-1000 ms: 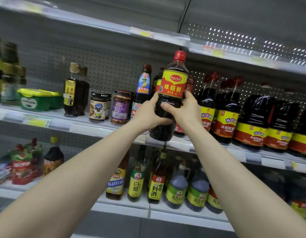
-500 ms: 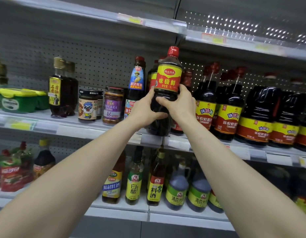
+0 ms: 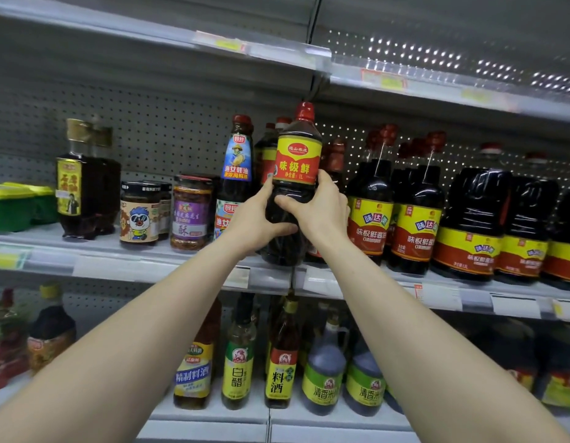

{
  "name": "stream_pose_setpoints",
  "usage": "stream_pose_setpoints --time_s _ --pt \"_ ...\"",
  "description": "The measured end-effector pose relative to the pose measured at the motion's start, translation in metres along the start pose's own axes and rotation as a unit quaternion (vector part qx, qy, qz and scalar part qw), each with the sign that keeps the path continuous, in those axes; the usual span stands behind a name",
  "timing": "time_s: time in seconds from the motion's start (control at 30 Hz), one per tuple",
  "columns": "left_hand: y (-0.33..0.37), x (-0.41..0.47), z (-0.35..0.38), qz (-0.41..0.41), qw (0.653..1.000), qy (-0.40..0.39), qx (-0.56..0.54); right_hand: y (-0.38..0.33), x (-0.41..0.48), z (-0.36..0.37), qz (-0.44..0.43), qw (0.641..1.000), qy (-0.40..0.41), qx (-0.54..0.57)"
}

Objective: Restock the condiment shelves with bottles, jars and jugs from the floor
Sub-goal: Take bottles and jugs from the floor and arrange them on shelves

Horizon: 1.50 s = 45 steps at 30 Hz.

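A dark soy sauce bottle (image 3: 295, 161) with a red cap and a red-and-yellow label stands upright at the front of the middle shelf (image 3: 155, 266). My left hand (image 3: 256, 219) grips its left side and my right hand (image 3: 322, 209) grips its right side, both around the waist below the label. Its base sits at the shelf's front edge; whether it touches the shelf I cannot tell. More red-capped bottles stand close behind it.
Left of the held bottle are a blue-labelled oyster sauce bottle (image 3: 237, 167), jars (image 3: 191, 212) and dark square bottles (image 3: 85, 187). Large soy jugs (image 3: 472, 225) fill the right. The upper shelf's edge (image 3: 322, 59) hangs just above the cap. Vinegar and cooking wine bottles (image 3: 278, 356) line the lower shelf.
Both hands have carried the bottle down and farther in over the middle shelf; its base now sits at the shelf's front edge. My view has shifted closer to the shelves.
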State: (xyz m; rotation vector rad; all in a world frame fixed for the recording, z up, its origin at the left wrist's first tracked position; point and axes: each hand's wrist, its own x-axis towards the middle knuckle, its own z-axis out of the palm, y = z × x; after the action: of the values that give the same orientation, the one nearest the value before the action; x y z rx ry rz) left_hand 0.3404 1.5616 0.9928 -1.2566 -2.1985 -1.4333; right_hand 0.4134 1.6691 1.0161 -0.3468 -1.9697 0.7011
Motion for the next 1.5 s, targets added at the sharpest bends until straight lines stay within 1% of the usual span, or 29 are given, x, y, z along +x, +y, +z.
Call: stream_pose_setpoints --time_s 0.17,0.33,0.6,0.83,0.93,1.1,1.23,1.5 --pt "-0.006 0.004 0.000 -0.006 1.000 0.004 0.012 0.004 0.007 0.015 -0.004 1.000 0.003 0.012" --pt "-0.011 0.008 0.007 -0.016 0.998 0.038 0.038 0.009 0.013 0.023 -0.008 1.000 0.015 0.008" --pt "-0.013 0.015 0.015 -0.025 0.998 0.046 0.043 0.012 0.018 0.030 -0.008 1.000 0.026 0.004" --pt "-0.025 0.016 0.026 -0.040 0.996 0.067 0.049 0.013 0.009 0.036 -0.024 0.999 0.003 -0.031" --pt "-0.027 0.019 0.027 -0.042 0.995 0.074 0.053 0.012 0.008 0.037 -0.038 0.998 0.009 -0.059" --pt "-0.027 0.016 0.028 -0.030 0.992 0.098 0.068 0.010 0.005 0.037 -0.030 0.996 0.012 -0.083" --pt "-0.027 0.013 0.027 -0.024 0.993 0.099 0.065 0.009 0.003 0.038 -0.034 0.996 0.018 -0.081" --pt "-0.024 0.003 0.028 -0.020 0.992 0.107 0.065 0.014 0.000 0.037 -0.030 0.999 -0.002 -0.042"
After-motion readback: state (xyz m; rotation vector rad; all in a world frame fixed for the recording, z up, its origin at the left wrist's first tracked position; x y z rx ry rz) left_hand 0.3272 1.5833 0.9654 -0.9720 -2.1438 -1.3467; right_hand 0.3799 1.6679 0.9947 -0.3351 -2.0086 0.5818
